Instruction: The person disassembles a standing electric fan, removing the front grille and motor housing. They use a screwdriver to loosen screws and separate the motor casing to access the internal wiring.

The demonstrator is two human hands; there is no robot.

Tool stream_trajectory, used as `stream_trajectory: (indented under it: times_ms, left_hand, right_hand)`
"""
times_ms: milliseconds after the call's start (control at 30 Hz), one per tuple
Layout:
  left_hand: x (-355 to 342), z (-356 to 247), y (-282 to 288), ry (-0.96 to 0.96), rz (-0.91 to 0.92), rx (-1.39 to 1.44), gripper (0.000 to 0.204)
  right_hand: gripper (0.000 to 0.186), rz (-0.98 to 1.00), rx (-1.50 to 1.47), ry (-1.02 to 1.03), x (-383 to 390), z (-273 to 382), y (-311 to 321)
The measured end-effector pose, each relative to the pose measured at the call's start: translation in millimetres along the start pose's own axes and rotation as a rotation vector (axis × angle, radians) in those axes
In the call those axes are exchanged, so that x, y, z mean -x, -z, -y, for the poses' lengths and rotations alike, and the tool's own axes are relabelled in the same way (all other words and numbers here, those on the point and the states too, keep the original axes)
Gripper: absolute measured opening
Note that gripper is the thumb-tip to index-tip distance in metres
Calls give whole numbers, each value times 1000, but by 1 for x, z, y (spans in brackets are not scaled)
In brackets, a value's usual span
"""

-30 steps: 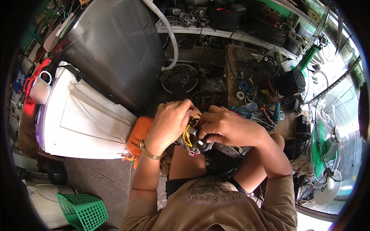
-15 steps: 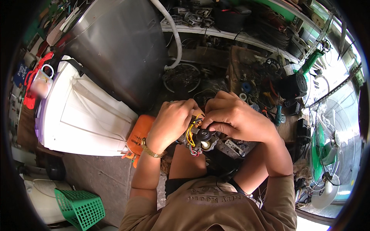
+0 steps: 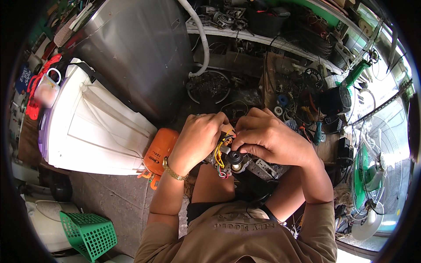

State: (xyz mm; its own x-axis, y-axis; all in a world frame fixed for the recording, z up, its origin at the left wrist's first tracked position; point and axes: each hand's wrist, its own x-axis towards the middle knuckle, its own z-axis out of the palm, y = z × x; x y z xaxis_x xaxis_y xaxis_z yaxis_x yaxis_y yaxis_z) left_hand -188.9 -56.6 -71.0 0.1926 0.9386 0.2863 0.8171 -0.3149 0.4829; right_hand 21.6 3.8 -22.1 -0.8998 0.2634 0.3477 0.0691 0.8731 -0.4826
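Over my lap is a small motor (image 3: 237, 167) that looks like an electric fan's, with a black round knob (image 3: 234, 157) and a pale metal shaft end. A bundle of yellow wires (image 3: 219, 154) curves along its left side, with red, white and green ones below. My left hand (image 3: 197, 138), a gold band at its wrist, curls closed at the far left of the motor; its fingertips are mostly hidden. From the right, my right hand (image 3: 274, 138) reaches over with thumb and fingers pinched close beside the knob and wires. What either pinch holds is hidden.
An orange case (image 3: 161, 151) and a white bin-like container (image 3: 96, 122) stand at left, before a grey metal panel (image 3: 140, 52). A green basket (image 3: 90, 234) is lower left. Tools and parts clutter the right, with a green-handled black tool (image 3: 335, 98) and a fan (image 3: 379, 162).
My right hand has shifted slightly down and its thumb has come nearer the knob. The knob appears slightly lower. My left hand has stayed nearly in place. The head view has shifted slightly.
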Motion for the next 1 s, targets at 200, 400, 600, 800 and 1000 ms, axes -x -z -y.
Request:
stream_trajectory:
  times_ms: [200, 400, 600, 800, 1000]
  left_hand:
    - [0, 0, -1, 8, 6, -4, 7]
    - [0, -1, 0, -1, 4, -12, 9]
    - [0, -2, 0, -4, -1, -8, 10]
    - [0, -3, 2, 4, 3, -18, 11]
    - [3, -1, 0, 11, -21, 4, 10]
  right_hand:
    - [14, 7, 2, -11, 0, 3, 2]
    - [17, 28, 2, -35, 0, 5, 1]
    - [15, 51, 27, -39, -2, 7, -1]
    - [16, 68, 40, -41, -2, 6, 0]
    - [15, 12, 46, -39, 0, 7, 1]
